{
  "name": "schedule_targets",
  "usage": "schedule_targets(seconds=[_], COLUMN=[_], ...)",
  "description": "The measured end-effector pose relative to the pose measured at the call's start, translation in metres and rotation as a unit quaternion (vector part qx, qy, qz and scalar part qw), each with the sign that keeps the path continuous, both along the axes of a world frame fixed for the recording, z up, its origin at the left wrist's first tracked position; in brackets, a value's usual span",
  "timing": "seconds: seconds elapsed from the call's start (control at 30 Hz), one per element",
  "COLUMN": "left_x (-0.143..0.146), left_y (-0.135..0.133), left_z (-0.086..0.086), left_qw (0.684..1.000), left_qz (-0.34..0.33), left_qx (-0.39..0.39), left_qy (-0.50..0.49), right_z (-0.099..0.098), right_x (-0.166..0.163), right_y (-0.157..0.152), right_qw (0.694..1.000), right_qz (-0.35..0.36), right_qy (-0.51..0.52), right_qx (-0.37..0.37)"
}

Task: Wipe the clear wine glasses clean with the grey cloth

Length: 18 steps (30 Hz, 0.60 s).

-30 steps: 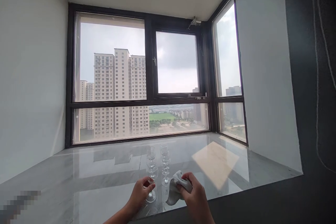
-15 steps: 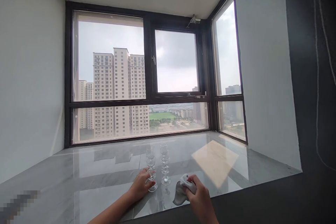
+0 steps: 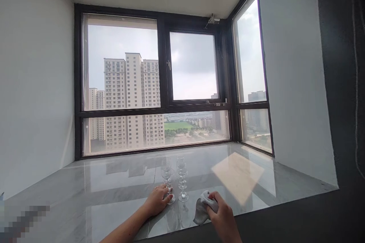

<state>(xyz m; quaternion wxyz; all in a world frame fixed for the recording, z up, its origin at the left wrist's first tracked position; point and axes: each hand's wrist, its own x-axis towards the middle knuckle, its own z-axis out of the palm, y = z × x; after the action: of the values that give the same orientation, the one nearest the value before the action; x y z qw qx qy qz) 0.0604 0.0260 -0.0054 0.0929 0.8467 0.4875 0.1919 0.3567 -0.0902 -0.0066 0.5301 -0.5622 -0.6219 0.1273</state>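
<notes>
My left hand [image 3: 158, 199] is at the near end of the left row of clear stemmed glasses, thumb and fingers closed around the low stem of the front wine glass [image 3: 168, 175]. That glass stands upright, its foot on the glossy grey sill. Just right of it is another upright stemmed glass [image 3: 183, 170], apart from my fingers. More glasses line up behind both, overlapping, so their outlines are hard to separate. A crumpled white-grey cloth [image 3: 202, 209] is pinched in my right hand [image 3: 222, 214], hanging close to the sill's front edge, right of the glasses.
The marble-look sill [image 3: 114, 197] reflects the window and carries a bright sunlit patch [image 3: 239, 176]. Dark-framed windows [image 3: 164, 111] rise behind it, between white walls [image 3: 299, 83]. A dark drop [image 3: 291, 220] lies below the sill's front edge. A pixelated patch covers the lower left.
The left hand and the front left glass have shifted slightly away from the sill's edge. The cloth stays in the right hand. The whole view has moved a little rightward.
</notes>
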Motion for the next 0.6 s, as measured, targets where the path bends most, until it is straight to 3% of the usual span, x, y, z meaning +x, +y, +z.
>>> schedule_targets(seconds=[0.37, 0.6], left_x=[0.004, 0.006], left_y=[-0.007, -0.008], left_z=[0.003, 0.001], left_qw=[1.000, 0.999], left_qz=[0.023, 0.042], left_qx=[-0.002, -0.002], left_qy=[0.000, -0.008], right_z=[-0.050, -0.059], right_x=[0.020, 0.029], right_y=[0.037, 0.058], right_qw=[0.990, 0.982], right_qz=[-0.088, -0.120], right_qy=[-0.052, -0.103], right_qx=[0.098, 0.100])
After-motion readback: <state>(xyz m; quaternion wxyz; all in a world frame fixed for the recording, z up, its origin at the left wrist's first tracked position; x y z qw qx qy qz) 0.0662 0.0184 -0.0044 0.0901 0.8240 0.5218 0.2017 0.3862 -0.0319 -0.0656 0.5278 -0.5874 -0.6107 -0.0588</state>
